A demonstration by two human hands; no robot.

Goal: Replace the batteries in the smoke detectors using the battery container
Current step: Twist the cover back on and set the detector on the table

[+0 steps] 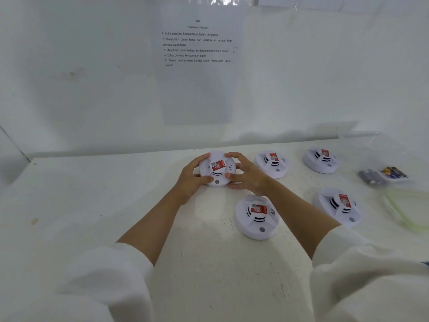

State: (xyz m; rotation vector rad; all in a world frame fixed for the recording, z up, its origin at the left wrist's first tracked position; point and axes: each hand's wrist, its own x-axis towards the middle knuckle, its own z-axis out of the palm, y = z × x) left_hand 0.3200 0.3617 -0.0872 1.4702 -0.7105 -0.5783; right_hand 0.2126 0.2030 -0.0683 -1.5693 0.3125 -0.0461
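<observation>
One smoke detector (217, 169), face-up, button (217, 181) nearward, left hand (189, 180), right hand (248, 177), fingers (235, 156) grasping it

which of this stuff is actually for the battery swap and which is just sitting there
For the job: held smoke detector, gripped by left hand and right hand; four other smoke detectors; battery container; instruction sheet on the wall.

Just lying about: clear green-edged plastic piece, far right, too blurred to identify.

5 detectors (257, 217) on table (92, 205), battery container (383, 176) far R
</observation>
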